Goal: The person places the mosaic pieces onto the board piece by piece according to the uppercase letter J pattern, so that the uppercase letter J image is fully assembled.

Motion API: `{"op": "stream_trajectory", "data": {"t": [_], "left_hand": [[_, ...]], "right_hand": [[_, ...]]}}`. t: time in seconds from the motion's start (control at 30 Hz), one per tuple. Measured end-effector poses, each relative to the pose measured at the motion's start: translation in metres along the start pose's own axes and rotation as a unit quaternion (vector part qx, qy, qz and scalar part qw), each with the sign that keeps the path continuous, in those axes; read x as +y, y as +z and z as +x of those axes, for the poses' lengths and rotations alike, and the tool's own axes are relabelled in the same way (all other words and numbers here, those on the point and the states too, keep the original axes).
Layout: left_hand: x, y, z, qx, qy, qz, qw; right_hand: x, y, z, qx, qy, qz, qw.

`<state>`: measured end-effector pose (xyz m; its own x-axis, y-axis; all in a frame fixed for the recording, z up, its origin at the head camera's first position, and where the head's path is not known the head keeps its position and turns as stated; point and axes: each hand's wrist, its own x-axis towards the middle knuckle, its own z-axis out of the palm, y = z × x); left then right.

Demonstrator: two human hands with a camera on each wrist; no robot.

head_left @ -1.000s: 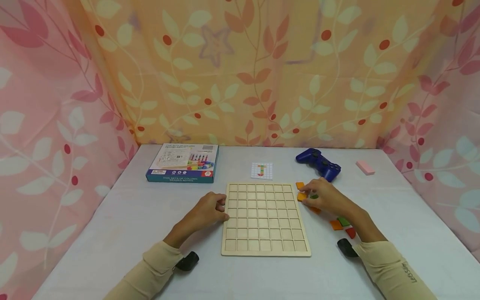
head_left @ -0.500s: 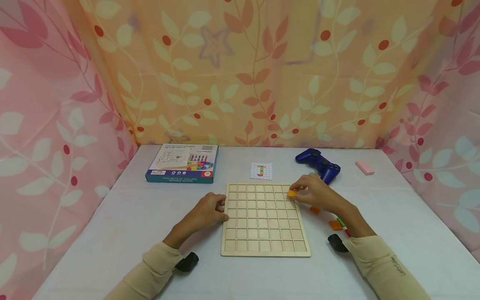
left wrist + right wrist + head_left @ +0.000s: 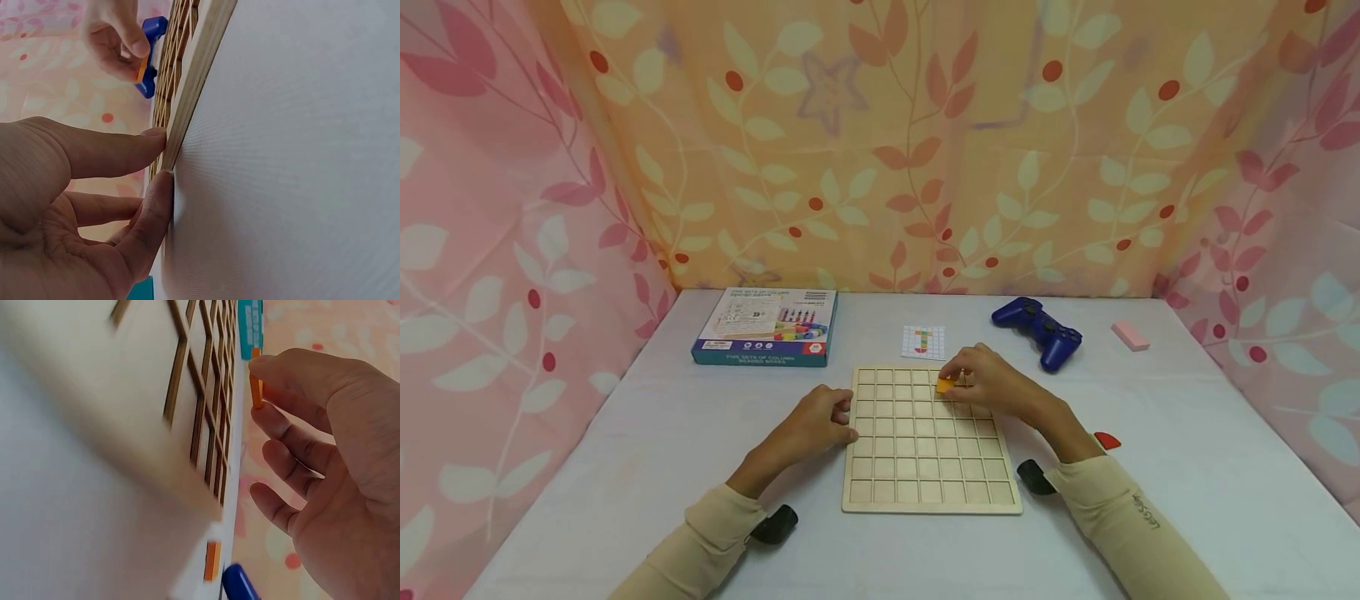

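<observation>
A pale wooden grid board lies on the white table in front of me. My left hand holds its left edge; in the left wrist view the thumb and a bent finger touch the board's side. Above the board's upper right part, my right hand pinches an orange square tile between thumb and fingertip. The right wrist view shows that tile edge-on, raised off the grid, the other fingers loosely bent. A red rounded piece shows beside the right forearm, which hides other pieces.
Behind the board lies a small card with a coloured pattern on a grid. A box stands back left. A blue game controller and a pink block lie back right. Another orange tile rests beside the board.
My right hand has picked up an orange tile from the table right of the board and carried it left over the grid. The left hand has stayed at the board's edge.
</observation>
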<state>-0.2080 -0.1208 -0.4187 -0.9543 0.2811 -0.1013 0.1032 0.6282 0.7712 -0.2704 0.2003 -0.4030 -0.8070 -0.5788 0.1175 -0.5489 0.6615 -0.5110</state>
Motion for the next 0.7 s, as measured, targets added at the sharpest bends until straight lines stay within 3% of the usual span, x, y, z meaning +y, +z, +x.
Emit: {"op": "stream_trajectory", "data": {"t": [0.23,0.7], "left_hand": [[0.000,0.000,0.000,0.001,0.001,0.004,1.0000],[0.001,0.000,-0.001,-0.005,-0.005,-0.002,1.0000]], "right_hand": [[-0.011,0.013,0.018,-0.020,-0.033,-0.015,0.9991],[-0.035,0.028,0.042,-0.039,-0.039,-0.036,0.9978]]}}
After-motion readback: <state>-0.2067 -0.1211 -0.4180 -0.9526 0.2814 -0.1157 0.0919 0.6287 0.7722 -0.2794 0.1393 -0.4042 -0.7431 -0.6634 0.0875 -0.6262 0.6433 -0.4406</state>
